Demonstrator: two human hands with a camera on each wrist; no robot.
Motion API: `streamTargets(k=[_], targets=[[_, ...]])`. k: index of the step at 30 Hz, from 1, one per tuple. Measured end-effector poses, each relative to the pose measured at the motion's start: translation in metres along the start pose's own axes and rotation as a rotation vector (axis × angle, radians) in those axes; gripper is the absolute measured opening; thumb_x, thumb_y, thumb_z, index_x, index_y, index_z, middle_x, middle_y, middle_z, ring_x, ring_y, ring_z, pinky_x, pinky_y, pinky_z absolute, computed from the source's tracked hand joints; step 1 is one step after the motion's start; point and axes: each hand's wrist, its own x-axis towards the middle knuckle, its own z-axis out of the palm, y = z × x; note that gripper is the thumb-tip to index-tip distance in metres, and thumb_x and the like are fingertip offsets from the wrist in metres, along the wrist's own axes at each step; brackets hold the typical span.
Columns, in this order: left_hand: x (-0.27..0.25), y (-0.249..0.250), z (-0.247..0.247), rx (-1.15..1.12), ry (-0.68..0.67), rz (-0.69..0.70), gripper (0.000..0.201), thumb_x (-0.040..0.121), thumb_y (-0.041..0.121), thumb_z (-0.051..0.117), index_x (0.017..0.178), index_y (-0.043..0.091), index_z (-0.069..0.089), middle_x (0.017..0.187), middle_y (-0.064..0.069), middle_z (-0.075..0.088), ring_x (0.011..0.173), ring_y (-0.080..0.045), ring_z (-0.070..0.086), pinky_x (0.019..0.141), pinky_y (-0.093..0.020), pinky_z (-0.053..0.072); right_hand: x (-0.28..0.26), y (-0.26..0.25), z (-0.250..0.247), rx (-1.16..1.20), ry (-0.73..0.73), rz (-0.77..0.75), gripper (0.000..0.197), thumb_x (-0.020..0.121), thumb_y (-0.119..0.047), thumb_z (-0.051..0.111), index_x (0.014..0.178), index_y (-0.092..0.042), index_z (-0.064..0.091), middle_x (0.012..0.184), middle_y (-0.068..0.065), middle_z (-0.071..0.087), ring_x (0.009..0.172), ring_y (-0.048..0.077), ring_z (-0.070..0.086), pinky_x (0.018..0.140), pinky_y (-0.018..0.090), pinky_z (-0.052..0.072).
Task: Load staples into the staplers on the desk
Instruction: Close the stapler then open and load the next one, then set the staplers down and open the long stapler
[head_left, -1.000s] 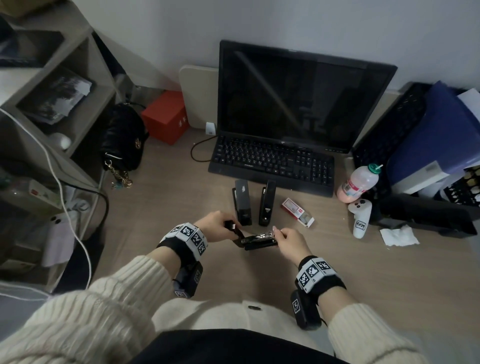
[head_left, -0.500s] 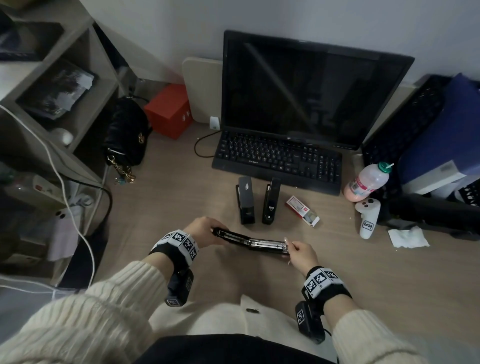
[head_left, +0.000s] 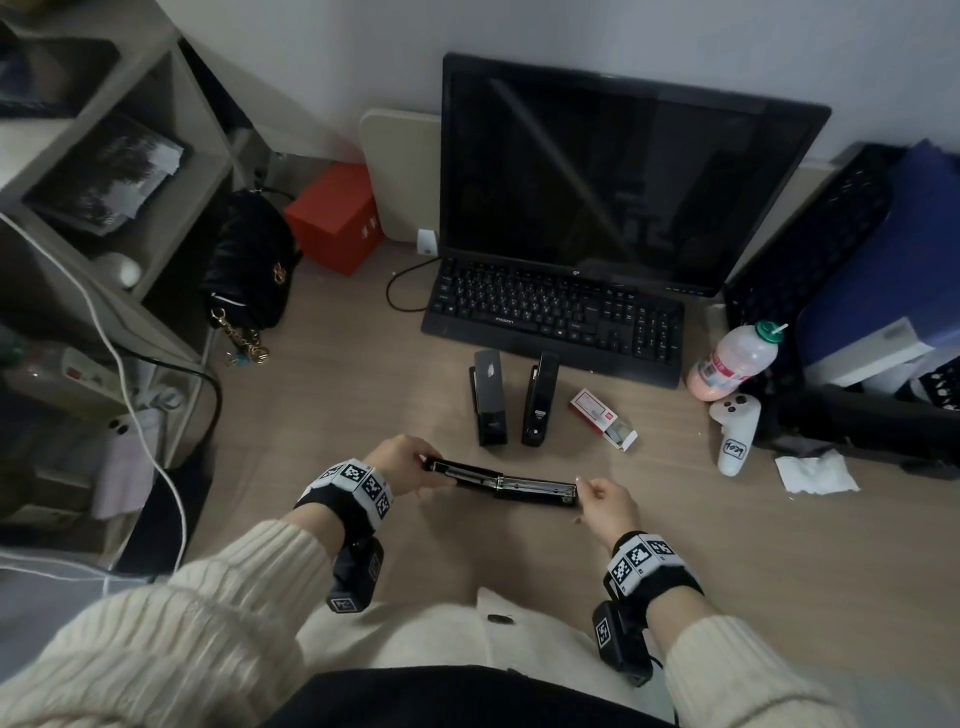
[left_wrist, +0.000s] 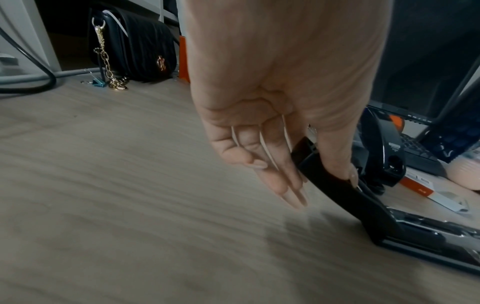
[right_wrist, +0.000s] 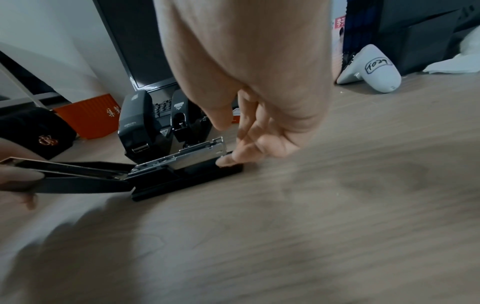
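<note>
Opened stapler (head_left: 498, 483) is lying splayed across the desk (head_left: 727, 545), long axis running left to right. Left hand (head_left: 402, 462) is pinching the cover end; right hand (head_left: 608, 506) is holding the magazine end with curled fingers. Staple box (head_left: 602, 418) is lying beyond, nearer the right hand.

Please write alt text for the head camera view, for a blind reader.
A black stapler, swung open, lies on a wooden desk; the left hand pinches its lid end, the right hand its base end. Behind it lie a wide stapler, a narrow stapler, an opened staple box, a keyboard and a dark monitor.
</note>
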Motion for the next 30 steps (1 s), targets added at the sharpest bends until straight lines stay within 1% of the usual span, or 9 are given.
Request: streamTargets(k=[2, 5, 9, 12, 15, 19, 23, 26, 30], targets=[[0.0, 0.0, 0.0, -0.004, -0.003, -0.003, 0.037, 0.079, 0.044, 0.077, 0.109, 0.021, 0.072, 0.072, 0.012, 0.063, 0.076, -0.011, 0.065, 0.076, -0.023, 0.052, 0.005, 0.004, 0.003, 0.005, -0.014, 0.0, 0.032, 0.095, -0.038, 0.051, 0.078, -0.014, 0.064, 0.088, 0.011, 0.071, 0.086, 0.034, 0.068, 0.084, 0.041, 0.053], [0.0, -0.003, 0.001, -0.019, -0.004, -0.039, 0.042, 0.079, 0.047, 0.077, 0.11, 0.02, 0.071, 0.077, 0.008, 0.063, 0.079, -0.014, 0.065, 0.079, -0.025, 0.052, 0.009, 0.006, 0.006, 0.016, -0.047, 0.013, 0.037, 0.095, -0.038, 0.049, 0.081, -0.008, 0.066, 0.089, 0.013, 0.071, 0.086, 0.036, 0.067, 0.084, 0.045, 0.054], [-0.001, -0.007, -0.001, -0.046, -0.003, -0.074, 0.043, 0.077, 0.045, 0.079, 0.11, 0.018, 0.07, 0.085, 0.003, 0.071, 0.082, -0.016, 0.068, 0.082, -0.027, 0.055, 0.003, -0.001, 0.006, 0.052, -0.073, 0.026, 0.031, 0.097, -0.034, 0.048, 0.081, -0.014, 0.065, 0.077, 0.005, 0.07, 0.08, 0.029, 0.071, 0.088, 0.041, 0.053], [-0.003, -0.01, -0.004, -0.021, 0.038, -0.051, 0.042, 0.077, 0.041, 0.08, 0.112, 0.021, 0.07, 0.101, 0.004, 0.07, 0.094, -0.012, 0.064, 0.083, -0.022, 0.047, 0.003, -0.001, 0.006, 0.053, -0.077, 0.016, 0.03, 0.097, -0.033, 0.049, 0.08, -0.015, 0.064, 0.08, 0.007, 0.071, 0.078, 0.028, 0.071, 0.089, 0.041, 0.053], [-0.004, -0.011, -0.008, -0.003, 0.056, -0.044, 0.037, 0.074, 0.041, 0.082, 0.105, 0.024, 0.074, 0.098, 0.009, 0.067, 0.1, -0.012, 0.063, 0.082, -0.02, 0.043, 0.005, 0.002, 0.006, 0.053, -0.082, 0.02, 0.03, 0.097, -0.033, 0.049, 0.073, -0.02, 0.061, 0.076, 0.003, 0.07, 0.078, 0.026, 0.071, 0.09, 0.042, 0.053], [-0.006, -0.004, -0.015, 0.179, 0.004, -0.024, 0.032, 0.073, 0.049, 0.08, 0.098, 0.029, 0.075, 0.102, 0.011, 0.069, 0.094, -0.011, 0.063, 0.079, -0.025, 0.049, 0.008, 0.003, 0.007, 0.09, -0.135, 0.03, 0.026, 0.098, -0.032, 0.046, 0.091, -0.013, 0.062, 0.077, 0.0, 0.066, 0.067, 0.023, 0.067, 0.09, 0.044, 0.053], [-0.007, 0.007, -0.016, 0.478, 0.013, 0.038, 0.038, 0.075, 0.058, 0.074, 0.106, 0.035, 0.072, 0.117, 0.013, 0.063, 0.105, -0.015, 0.061, 0.085, -0.031, 0.052, 0.007, 0.003, 0.006, 0.058, -0.151, 0.025, 0.019, 0.099, -0.036, 0.043, 0.096, -0.022, 0.056, 0.085, -0.002, 0.065, 0.057, 0.019, 0.061, 0.076, 0.037, 0.055], [-0.005, 0.012, -0.013, 0.574, -0.002, 0.087, 0.039, 0.078, 0.057, 0.072, 0.109, 0.036, 0.069, 0.119, 0.011, 0.062, 0.107, -0.016, 0.061, 0.082, -0.031, 0.051, 0.007, 0.001, 0.005, 0.024, -0.165, 0.034, 0.029, 0.101, -0.038, 0.038, 0.098, -0.017, 0.058, 0.086, -0.001, 0.065, 0.054, 0.018, 0.06, 0.072, 0.036, 0.054], [-0.002, 0.016, -0.011, 0.617, -0.008, 0.083, 0.035, 0.079, 0.054, 0.073, 0.108, 0.034, 0.07, 0.117, 0.009, 0.063, 0.107, -0.018, 0.061, 0.081, -0.032, 0.051, 0.01, -0.002, 0.004, 0.027, -0.19, 0.059, 0.041, 0.1, -0.044, 0.035, 0.087, -0.012, 0.058, 0.077, 0.0, 0.063, 0.053, 0.019, 0.058, 0.067, 0.04, 0.055]])
